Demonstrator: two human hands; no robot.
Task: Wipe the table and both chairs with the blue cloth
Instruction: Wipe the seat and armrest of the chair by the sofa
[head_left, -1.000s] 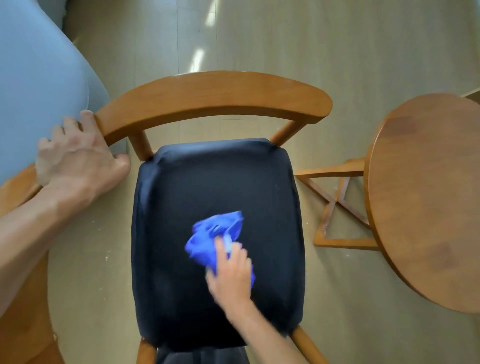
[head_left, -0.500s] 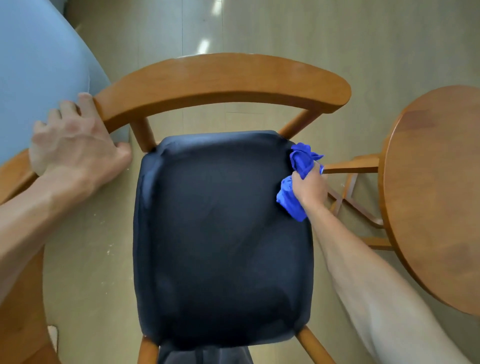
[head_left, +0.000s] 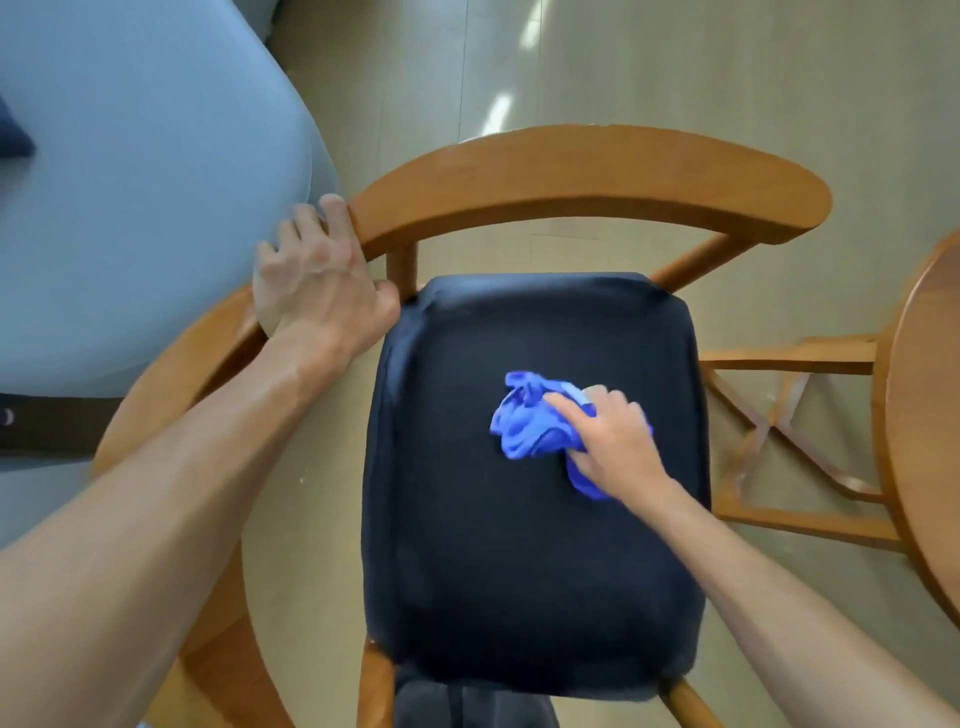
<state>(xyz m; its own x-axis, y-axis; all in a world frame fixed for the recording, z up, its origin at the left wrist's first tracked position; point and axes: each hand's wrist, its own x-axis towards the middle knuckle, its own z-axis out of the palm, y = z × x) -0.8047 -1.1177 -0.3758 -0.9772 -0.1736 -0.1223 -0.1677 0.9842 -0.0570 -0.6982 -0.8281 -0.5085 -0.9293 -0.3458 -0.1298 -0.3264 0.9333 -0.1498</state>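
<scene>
The right hand (head_left: 615, 441) presses the bunched blue cloth (head_left: 530, 421) under curled fingers, right of centre on the chair's dark seat cushion (head_left: 519, 571). The left hand (head_left: 317, 283) grips the curved backrest's (head_left: 587, 182) left end. Seat wiping is underway; next, sweep the front edge and corners.

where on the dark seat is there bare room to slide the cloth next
Free: the near half of the dark padded chair seat, and the strip along its left edge. Taken: the middle right, where the right hand presses the crumpled blue cloth. The left hand grips the curved wooden backrest.
</scene>
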